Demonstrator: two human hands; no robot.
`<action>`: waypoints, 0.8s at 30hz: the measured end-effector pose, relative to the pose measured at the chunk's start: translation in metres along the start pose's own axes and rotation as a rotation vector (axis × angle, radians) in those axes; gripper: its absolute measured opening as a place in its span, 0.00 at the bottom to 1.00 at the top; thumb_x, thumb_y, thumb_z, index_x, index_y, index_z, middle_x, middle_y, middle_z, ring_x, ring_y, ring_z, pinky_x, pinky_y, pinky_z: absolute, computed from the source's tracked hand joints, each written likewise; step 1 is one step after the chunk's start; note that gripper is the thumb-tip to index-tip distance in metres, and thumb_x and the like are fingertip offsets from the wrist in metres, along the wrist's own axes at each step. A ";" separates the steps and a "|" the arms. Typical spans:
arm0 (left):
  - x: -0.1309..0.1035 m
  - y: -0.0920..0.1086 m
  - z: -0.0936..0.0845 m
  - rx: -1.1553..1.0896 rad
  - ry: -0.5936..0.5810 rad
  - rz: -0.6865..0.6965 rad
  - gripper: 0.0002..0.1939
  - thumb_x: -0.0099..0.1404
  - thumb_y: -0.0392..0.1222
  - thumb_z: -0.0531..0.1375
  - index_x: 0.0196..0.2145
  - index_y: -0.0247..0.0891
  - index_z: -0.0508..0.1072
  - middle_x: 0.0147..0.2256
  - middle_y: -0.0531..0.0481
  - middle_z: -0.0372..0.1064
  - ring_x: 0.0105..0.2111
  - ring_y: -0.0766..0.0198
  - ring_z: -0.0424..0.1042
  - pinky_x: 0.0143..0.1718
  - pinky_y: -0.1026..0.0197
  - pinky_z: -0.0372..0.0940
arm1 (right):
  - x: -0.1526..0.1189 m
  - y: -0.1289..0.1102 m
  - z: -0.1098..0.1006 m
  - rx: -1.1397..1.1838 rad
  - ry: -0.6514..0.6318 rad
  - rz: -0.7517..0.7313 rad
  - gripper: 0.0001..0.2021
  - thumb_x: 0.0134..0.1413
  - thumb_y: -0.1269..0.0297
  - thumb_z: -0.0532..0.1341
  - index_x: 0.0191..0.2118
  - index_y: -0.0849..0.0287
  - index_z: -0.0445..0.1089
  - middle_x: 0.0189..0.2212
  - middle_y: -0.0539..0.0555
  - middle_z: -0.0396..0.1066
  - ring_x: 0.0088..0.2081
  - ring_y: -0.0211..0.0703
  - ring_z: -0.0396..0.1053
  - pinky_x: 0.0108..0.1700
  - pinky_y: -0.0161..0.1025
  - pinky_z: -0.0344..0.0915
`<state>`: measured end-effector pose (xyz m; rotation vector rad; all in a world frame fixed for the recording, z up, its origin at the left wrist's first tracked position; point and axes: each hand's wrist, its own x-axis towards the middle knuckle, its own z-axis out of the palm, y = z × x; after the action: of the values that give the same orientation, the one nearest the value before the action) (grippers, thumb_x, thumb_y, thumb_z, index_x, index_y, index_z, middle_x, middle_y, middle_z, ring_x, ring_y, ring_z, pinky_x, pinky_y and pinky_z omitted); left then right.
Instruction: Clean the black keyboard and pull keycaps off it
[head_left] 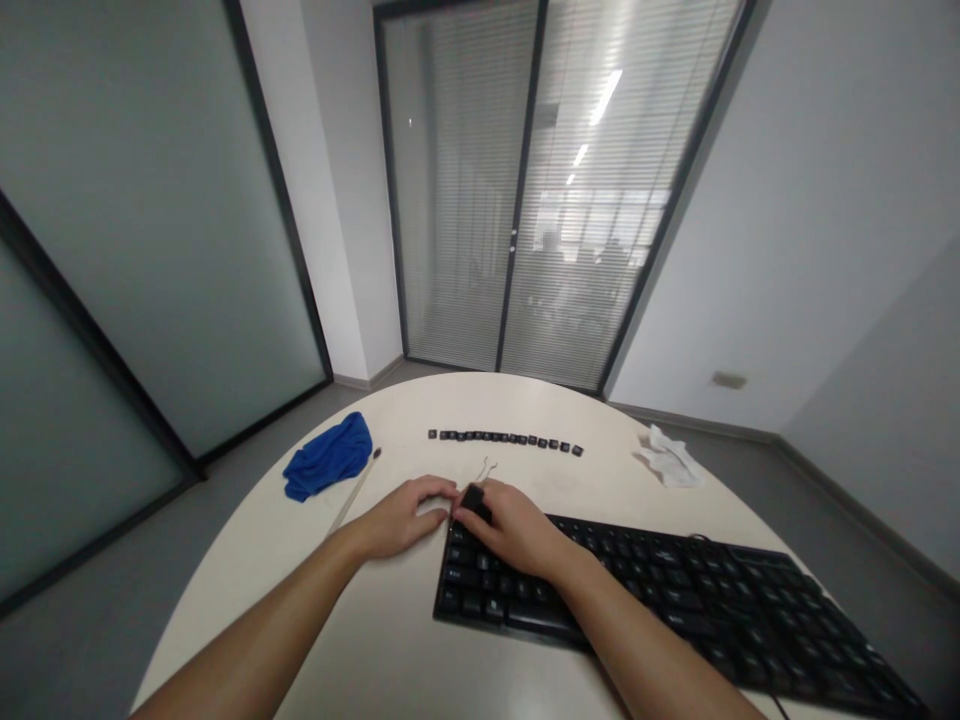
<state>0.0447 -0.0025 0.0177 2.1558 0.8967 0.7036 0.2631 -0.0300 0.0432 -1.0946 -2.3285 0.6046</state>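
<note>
The black keyboard (pixel 615 590) lies on the round table, its left end under my hands. My right hand (pixel 517 525) is closed on a keycap puller with a black handle (pixel 472 498). Its two thin wire prongs (pixel 487 468) point away from me, past the keyboard's far edge. My left hand (pixel 405 517) rests at the keyboard's upper left corner, thumb and fingers apart. Its fingertips come up beside the puller; whether they touch it I cannot tell. Beyond both hands, a row of small black keycaps (pixel 510 438) runs across the table.
A blue cloth (pixel 330 457) lies at the left of the white table (pixel 390 630), with a thin brush-like stick (pixel 356 490) beside it. Crumpled white tissue (pixel 670 460) sits at the right. Glass partitions with blinds (pixel 465 200) stand behind the table.
</note>
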 end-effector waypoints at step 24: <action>0.003 0.003 0.007 -0.050 0.056 -0.008 0.11 0.61 0.45 0.65 0.41 0.40 0.80 0.48 0.45 0.75 0.50 0.56 0.71 0.57 0.54 0.60 | 0.003 0.006 -0.001 0.196 0.071 0.153 0.10 0.60 0.57 0.59 0.35 0.60 0.68 0.21 0.47 0.66 0.23 0.34 0.59 0.25 0.32 0.51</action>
<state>0.0528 -0.0042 0.0168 2.0969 0.9067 0.7776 0.2651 -0.0238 0.0409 -1.1879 -2.0883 0.8187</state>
